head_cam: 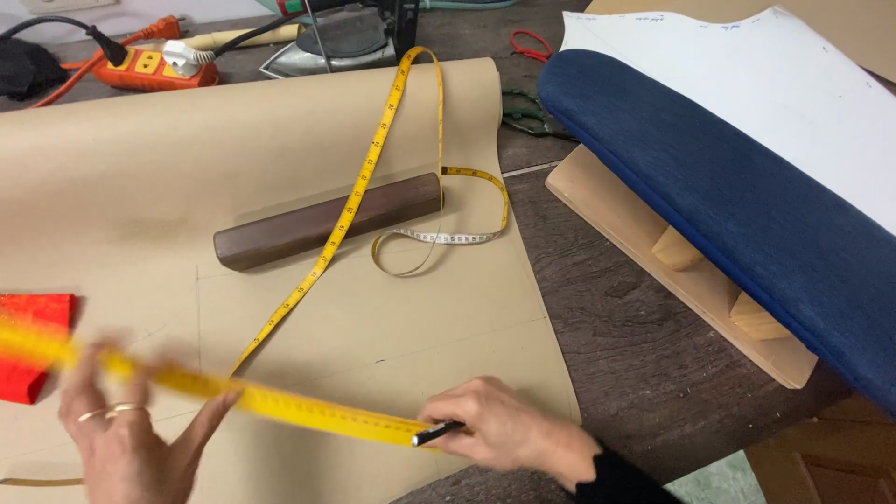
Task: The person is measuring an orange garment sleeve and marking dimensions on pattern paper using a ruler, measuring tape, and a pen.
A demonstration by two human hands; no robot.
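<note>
A long yellow ruler (280, 403) lies slanted across brown pattern paper (187, 159). My left hand (126, 439), with rings on two fingers, presses down on the ruler's left part with fingers spread. My right hand (504, 431) grips a black pen (435, 433) with its tip at the ruler's right end. A yellow measuring tape (359, 187) trails over a dark wooden block (327, 222) that weighs down the paper. The ruler's left end is blurred.
Red cloth (33, 345) lies at the left edge. A blue padded board (747, 196) on a wooden stand (672, 271) fills the right. At the back sit an iron (327, 47), an orange power strip (154, 67) and red-handled scissors (532, 42).
</note>
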